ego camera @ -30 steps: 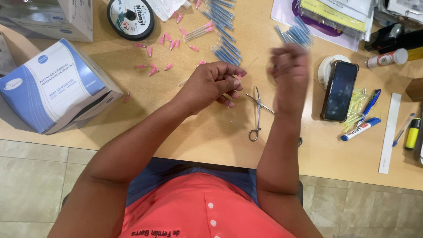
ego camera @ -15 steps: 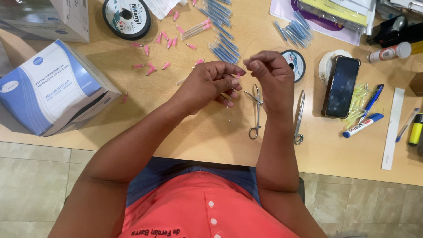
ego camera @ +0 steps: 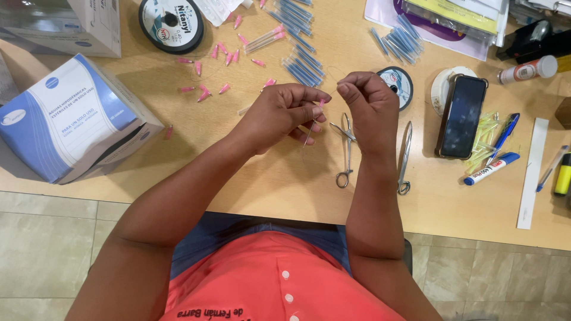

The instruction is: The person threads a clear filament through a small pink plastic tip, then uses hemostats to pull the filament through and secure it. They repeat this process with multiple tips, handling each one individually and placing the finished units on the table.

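My left hand (ego camera: 284,112) pinches a thin needle with a pink hub (ego camera: 313,123), held above the wooden table (ego camera: 250,172). My right hand (ego camera: 369,104) is closed in a pinch close to the left one, its fingertips near the needle's top; a very fine thread may be in it, but I cannot make it out. Metal forceps (ego camera: 345,151) lie on the table just below both hands. More pink needle caps (ego camera: 208,71) and blue capped needles (ego camera: 300,53) are scattered beyond the hands.
A blue and white box (ego camera: 71,119) lies on its side at the left. A spool of line (ego camera: 171,24) sits at the back, a small spool (ego camera: 395,77) by my right hand. A second metal tool (ego camera: 405,157), a phone (ego camera: 461,116), pens (ego camera: 492,167) and a white ruler (ego camera: 531,172) lie at the right.
My right hand came down from a raised position at the right and moved left, meeting my left hand at the needle. The left hand stayed almost still.
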